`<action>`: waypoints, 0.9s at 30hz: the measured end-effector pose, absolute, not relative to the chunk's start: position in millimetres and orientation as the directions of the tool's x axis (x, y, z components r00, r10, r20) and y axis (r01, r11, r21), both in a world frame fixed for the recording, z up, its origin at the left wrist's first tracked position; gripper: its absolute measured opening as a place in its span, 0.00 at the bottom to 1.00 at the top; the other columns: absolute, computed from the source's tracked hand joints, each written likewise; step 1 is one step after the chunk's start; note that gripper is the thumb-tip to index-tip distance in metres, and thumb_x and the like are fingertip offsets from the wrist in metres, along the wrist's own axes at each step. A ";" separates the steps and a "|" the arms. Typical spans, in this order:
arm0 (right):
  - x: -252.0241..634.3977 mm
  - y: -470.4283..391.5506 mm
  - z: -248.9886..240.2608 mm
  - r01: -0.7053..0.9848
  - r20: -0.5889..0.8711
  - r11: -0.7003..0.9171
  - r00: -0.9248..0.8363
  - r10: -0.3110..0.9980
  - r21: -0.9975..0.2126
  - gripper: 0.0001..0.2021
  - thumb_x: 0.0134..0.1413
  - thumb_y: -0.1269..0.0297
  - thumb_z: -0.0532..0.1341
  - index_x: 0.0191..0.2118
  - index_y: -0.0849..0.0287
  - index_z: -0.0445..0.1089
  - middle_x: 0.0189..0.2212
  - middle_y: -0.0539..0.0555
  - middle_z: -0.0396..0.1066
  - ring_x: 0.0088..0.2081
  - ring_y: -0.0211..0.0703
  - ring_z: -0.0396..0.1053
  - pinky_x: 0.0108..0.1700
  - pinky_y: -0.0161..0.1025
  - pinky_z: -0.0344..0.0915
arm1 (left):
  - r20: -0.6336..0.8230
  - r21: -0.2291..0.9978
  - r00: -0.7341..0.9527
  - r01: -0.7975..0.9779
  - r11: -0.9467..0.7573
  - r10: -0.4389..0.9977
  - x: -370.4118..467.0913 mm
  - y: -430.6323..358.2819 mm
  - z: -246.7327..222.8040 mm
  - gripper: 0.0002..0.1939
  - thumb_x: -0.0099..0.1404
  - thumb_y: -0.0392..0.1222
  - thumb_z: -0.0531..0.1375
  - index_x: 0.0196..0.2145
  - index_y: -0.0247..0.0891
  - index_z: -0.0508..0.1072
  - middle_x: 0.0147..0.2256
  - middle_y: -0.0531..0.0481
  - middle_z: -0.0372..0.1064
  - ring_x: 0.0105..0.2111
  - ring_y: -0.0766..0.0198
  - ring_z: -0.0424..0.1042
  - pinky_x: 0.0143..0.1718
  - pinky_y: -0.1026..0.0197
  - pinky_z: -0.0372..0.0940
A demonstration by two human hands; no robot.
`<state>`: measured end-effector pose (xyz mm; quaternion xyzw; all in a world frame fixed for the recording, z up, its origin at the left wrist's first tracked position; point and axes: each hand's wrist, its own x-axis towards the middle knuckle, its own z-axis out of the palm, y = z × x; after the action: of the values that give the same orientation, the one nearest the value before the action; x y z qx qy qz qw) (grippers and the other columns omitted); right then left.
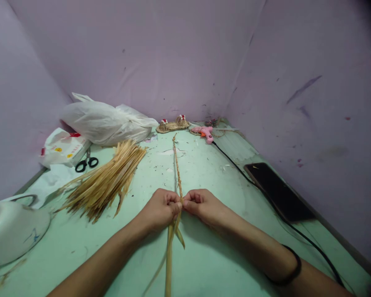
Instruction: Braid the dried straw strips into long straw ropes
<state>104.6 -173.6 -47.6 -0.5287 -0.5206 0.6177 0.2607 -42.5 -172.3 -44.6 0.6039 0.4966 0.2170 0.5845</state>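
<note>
A thin braid of dried straw [178, 173] runs away from me along the middle of the green table. My left hand [165, 206] pinches its near end from the left, and my right hand [200, 204] pinches the same spot from the right, fingertips almost touching. Loose flat strands [169, 255] hang from the pinch toward the table's front. The braid's far end is a small knot on the tabletop. A black band circles my right forearm.
Left of my hands lie a bundle of dried straw [111, 177], black-handled scissors [86, 164], a white plastic bag [108, 121], a white box [64, 148] and a white bowl [15, 233]. Straw sandals [173, 125], a pink glue gun [205, 133] and a phone [278, 192] lie beyond and right.
</note>
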 end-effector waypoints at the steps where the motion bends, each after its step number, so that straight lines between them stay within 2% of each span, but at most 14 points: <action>1: 105.1 -172.7 -50.0 0.262 -0.354 -0.281 -0.295 0.887 -0.923 0.04 0.38 0.71 0.57 0.18 0.62 0.62 0.12 0.44 0.53 0.15 0.27 0.47 0.17 0.29 0.44 | -0.317 0.913 0.410 0.377 0.158 0.855 -42.4 -172.4 -44.3 0.09 0.50 0.39 0.52 0.16 0.35 0.60 0.13 0.57 0.52 0.15 0.74 0.49 0.17 0.68 0.44; 4: 106.1 -170.1 -53.8 0.312 -0.326 -0.235 -0.283 0.902 -0.921 0.03 0.36 0.70 0.57 0.18 0.62 0.62 0.12 0.45 0.54 0.16 0.28 0.48 0.18 0.30 0.45 | -0.320 0.867 0.398 0.489 0.096 0.860 -42.1 -173.3 -39.3 0.09 0.49 0.38 0.51 0.15 0.35 0.60 0.13 0.56 0.54 0.15 0.73 0.50 0.18 0.68 0.44; 7: 105.1 -169.7 -53.6 0.335 -0.312 -0.218 -0.258 0.914 -0.917 0.03 0.34 0.70 0.58 0.18 0.61 0.63 0.12 0.46 0.58 0.16 0.29 0.51 0.18 0.30 0.47 | -0.397 0.808 0.399 0.580 0.108 0.827 -44.5 -172.9 -29.6 0.08 0.48 0.37 0.51 0.14 0.35 0.62 0.12 0.56 0.54 0.14 0.73 0.50 0.17 0.67 0.43; 10: 103.5 -170.5 -51.7 0.363 -0.317 -0.218 -0.240 0.918 -0.906 0.02 0.34 0.70 0.58 0.18 0.61 0.63 0.13 0.46 0.60 0.16 0.30 0.53 0.18 0.30 0.48 | -0.445 0.724 0.329 0.679 0.119 0.833 -48.9 -172.5 -19.2 0.09 0.46 0.38 0.52 0.13 0.34 0.62 0.11 0.56 0.53 0.14 0.72 0.51 0.18 0.67 0.45; 13: 102.0 -171.6 -50.1 0.320 -0.342 -0.248 -0.280 0.897 -0.914 0.02 0.35 0.71 0.56 0.19 0.61 0.63 0.14 0.47 0.63 0.17 0.31 0.57 0.20 0.30 0.51 | -0.377 0.674 0.285 0.737 0.050 0.881 -48.7 -178.4 -12.3 0.10 0.48 0.38 0.52 0.12 0.35 0.63 0.11 0.55 0.54 0.15 0.71 0.53 0.19 0.67 0.45; 15: 100.9 -172.9 -49.9 0.234 -0.335 -0.271 -0.302 0.893 -0.934 0.02 0.36 0.72 0.56 0.19 0.61 0.62 0.15 0.48 0.65 0.18 0.32 0.60 0.21 0.30 0.53 | -0.275 0.645 0.268 0.764 -0.030 0.923 -43.4 -188.4 -11.9 0.12 0.49 0.40 0.52 0.12 0.35 0.63 0.12 0.53 0.55 0.16 0.70 0.53 0.19 0.66 0.45; 18: 98.8 -176.6 -50.4 0.113 -0.308 -0.288 -0.274 0.911 -0.951 0.02 0.36 0.72 0.56 0.19 0.61 0.61 0.15 0.47 0.64 0.19 0.32 0.60 0.23 0.30 0.54 | -0.131 0.530 0.222 0.839 -0.121 0.966 -29.4 -209.6 -18.7 0.11 0.52 0.39 0.51 0.17 0.35 0.68 0.16 0.48 0.61 0.17 0.67 0.57 0.21 0.65 0.47; 22: 95.4 -182.1 -47.8 -0.004 -0.336 -0.351 -0.281 0.899 -0.936 0.03 0.37 0.73 0.56 0.20 0.60 0.60 0.16 0.48 0.66 0.21 0.33 0.62 0.26 0.32 0.57 | -0.133 0.388 0.267 0.900 -0.198 0.954 -13.3 -232.0 -31.7 0.11 0.49 0.33 0.51 0.27 0.33 0.72 0.21 0.41 0.67 0.20 0.61 0.63 0.25 0.62 0.52; 25: 94.6 -182.2 -45.5 -0.007 -0.374 -0.391 -0.279 0.885 -0.920 0.04 0.37 0.74 0.55 0.20 0.60 0.59 0.14 0.47 0.64 0.19 0.32 0.59 0.24 0.31 0.55 | -0.132 0.384 0.312 0.891 -0.241 0.941 -13.9 -232.2 -29.9 0.10 0.50 0.34 0.51 0.26 0.33 0.72 0.20 0.41 0.67 0.20 0.61 0.64 0.24 0.61 0.53; 27: 95.7 -180.3 -45.1 0.017 -0.376 -0.386 -0.272 0.886 -0.922 0.04 0.36 0.74 0.55 0.19 0.60 0.59 0.13 0.46 0.62 0.17 0.30 0.56 0.22 0.30 0.52 | -0.134 0.459 0.334 0.856 -0.240 0.933 -20.1 -224.2 -21.7 0.11 0.53 0.41 0.52 0.20 0.34 0.70 0.17 0.45 0.65 0.18 0.63 0.62 0.22 0.63 0.51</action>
<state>95.7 -180.3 -45.1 -0.5060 -0.4460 0.6611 0.3286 -20.1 -224.2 -21.7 0.7830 0.5711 0.0837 0.2318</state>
